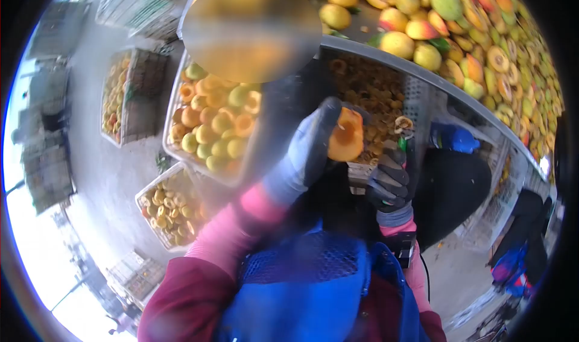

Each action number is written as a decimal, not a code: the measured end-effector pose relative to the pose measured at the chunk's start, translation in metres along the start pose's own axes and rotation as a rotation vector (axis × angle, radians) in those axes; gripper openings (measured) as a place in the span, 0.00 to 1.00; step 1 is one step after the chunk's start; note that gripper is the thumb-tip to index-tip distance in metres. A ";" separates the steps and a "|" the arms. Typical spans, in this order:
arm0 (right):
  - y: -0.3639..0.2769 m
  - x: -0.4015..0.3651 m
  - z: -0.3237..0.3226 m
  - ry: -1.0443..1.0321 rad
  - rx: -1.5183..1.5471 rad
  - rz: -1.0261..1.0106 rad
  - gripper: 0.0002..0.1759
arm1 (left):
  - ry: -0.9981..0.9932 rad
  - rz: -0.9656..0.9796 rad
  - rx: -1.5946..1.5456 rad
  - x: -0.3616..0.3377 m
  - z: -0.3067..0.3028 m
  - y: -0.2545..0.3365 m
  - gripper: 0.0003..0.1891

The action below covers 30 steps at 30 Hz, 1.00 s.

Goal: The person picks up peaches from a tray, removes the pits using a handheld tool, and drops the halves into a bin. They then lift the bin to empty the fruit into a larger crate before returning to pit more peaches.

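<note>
My left hand (304, 155), in a grey-blue glove, grips a peeled orange mango (347, 138) and holds it up in the middle of the view. Just right of it and lower, my right hand (389, 185) wears a dark grey glove with its fingers curled around a small green-handled tool (402, 144). The tool's tip sits near the mango's lower right side, and its blade is hidden. Both arms have pink sleeves, and I wear a blue apron (301, 294).
Behind my hands stands a perforated crate of brownish mango scraps (416, 101). A table (362, 49) piled with whole mangoes fills the top right. Crates of peeled fruit (170, 131) and cut pieces (145, 191) sit on the grey floor at left. A black bin (452, 191) stands at right.
</note>
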State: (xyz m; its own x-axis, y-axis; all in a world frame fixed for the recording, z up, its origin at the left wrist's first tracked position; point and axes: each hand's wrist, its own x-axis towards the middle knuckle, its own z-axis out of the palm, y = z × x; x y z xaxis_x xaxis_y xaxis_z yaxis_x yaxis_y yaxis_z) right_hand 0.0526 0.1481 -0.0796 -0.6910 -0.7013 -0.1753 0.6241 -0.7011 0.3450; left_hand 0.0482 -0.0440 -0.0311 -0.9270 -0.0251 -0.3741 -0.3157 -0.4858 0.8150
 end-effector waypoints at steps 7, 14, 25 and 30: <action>-0.024 0.001 -0.062 0.303 -0.181 0.240 0.24 | 0.170 0.233 0.332 -0.068 -0.087 0.006 0.14; -0.010 0.014 -0.065 0.579 -0.552 0.223 0.25 | 0.999 0.042 1.025 -0.156 -0.246 -0.093 0.14; -0.003 0.012 -0.092 0.362 -0.633 0.209 0.27 | 1.283 0.229 0.885 -0.119 -0.340 -0.053 0.16; 0.004 0.017 -0.089 0.298 -0.774 0.229 0.27 | 1.060 0.313 1.518 -0.050 -0.419 -0.016 0.31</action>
State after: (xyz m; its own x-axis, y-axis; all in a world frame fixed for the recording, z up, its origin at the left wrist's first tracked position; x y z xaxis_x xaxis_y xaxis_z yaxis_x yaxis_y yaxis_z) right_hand 0.0760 0.1218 -0.1632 -0.4608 -0.7648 -0.4502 0.8843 -0.3527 -0.3060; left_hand 0.1843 -0.4008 -0.2108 -0.6731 -0.6967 0.2483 -0.6201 0.7145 0.3239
